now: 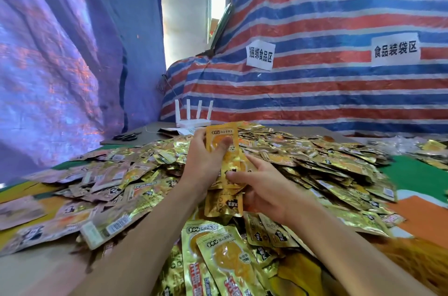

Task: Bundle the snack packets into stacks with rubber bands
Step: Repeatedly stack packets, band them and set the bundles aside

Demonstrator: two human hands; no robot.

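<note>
**A:** Head view: what's centre frame?

**B:** Two bare forearms come in from the bottom edge. L hand point(206, 160) grips the upper half of a stack point(230, 162) of gold packets, its fingers point(224, 144) curled over the front face.

**A:** And the other?

**B:** R hand point(264, 191) pinches the stack lower down. Thumb point(234, 175) presses on the front and index finger point(253, 162) lies straight along the rt edge. The other fingers are behind it, hidden.

**A:** Where's the stack, exactly?

**B:** Held lengthwise between both hands, just above the pile point(327, 162). One packet sticks out below the R thumb. The top end sits in line w/ the router point(192, 122).

**A:** Rest of the surface?

**B:** Loose packets spread L to R across most of it, w/ more in the near foreground. Green mat point(412, 174) shows at rt. The white router, four antennas up, stands at the far edge, and black scissors point(124, 136) lie well to its left on a grey board point(150, 132).

**A:** Backdrop?

**B:** Red-white-blue striped tarp point(339, 16) carries two paper signs point(259, 54) in Chinese chars. Blue tarp point(72, 41) hangs at L, w/ a window point(217, 4) in the gap between.
</note>
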